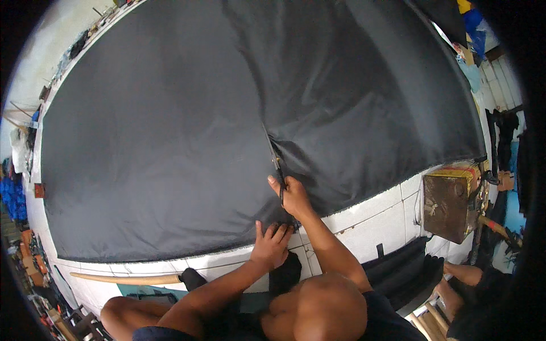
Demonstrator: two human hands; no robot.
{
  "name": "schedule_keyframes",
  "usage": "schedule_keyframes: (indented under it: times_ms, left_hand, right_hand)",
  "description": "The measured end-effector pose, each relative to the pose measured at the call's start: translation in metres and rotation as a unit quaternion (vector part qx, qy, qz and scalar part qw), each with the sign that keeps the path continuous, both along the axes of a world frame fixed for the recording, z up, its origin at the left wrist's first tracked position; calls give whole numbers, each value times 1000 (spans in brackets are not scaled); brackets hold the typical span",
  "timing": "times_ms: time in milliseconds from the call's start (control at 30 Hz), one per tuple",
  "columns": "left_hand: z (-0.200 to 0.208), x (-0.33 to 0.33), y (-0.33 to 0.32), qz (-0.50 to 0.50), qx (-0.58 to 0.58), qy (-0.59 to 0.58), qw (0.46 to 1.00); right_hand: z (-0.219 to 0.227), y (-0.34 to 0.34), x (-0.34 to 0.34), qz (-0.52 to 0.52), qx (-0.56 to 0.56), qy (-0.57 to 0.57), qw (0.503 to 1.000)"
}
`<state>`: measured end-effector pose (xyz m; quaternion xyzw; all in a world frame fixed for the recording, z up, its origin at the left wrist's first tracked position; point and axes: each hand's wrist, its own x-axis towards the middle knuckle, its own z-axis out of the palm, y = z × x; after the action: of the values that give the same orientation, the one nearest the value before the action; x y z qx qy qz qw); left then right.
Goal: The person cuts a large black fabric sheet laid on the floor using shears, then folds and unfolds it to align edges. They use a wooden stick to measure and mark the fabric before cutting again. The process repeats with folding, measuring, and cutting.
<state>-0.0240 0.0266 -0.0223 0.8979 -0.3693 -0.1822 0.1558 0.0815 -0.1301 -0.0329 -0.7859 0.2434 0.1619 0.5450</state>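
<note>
1. Two hands are on the job. Your right hand (296, 198) is closed around the handles of the scissors (273, 152), thumb raised; a loose grip could let the blades twist off line.
2. Your left hand (271, 245) rests at the near edge of the cloth (153, 131), thumb apart, fingers loosely bent. I cannot tell whether it pinches anything. If it only presses, the edge could slip.
3. The scissors point away from you, over the cloth. How wide the blades stand, I cannot tell. Creases run beside and beyond them; a fold caught between the blades could make a ragged or doubled cut.
4. The black cloth spreads across the white tiles (364, 219). Its right side is rumpled, so uneven tension could drag it askew.
5. Farther right, the box (452, 207) stands beside the cloth's edge; cloth pulled that way could snag on a corner.
</note>
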Motion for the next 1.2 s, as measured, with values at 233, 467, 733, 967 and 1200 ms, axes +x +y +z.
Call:
schedule_keyframes:
  times_ms: [233, 467, 733, 967, 1200]
  left_hand:
    - [33, 15, -21, 15, 75, 110, 991]
    - [33, 21, -37, -17, 139, 76, 987]
    - [26, 16, -34, -19, 120, 55, 991]
    - [24, 20, -33, -1, 106, 72, 992]
    - [17, 13, -29, 2, 95, 64, 993]
  right_hand:
    - [-12, -2, 3, -17, 34, 10, 999]
    - [8, -2, 10, -31, 61, -15, 998]
    - [-3, 9, 68, -42, 56, -18, 997]
    - [-3, 6, 141, -34, 18, 13, 999]
    - [-12, 12, 159, -54, 78, -63, 994]
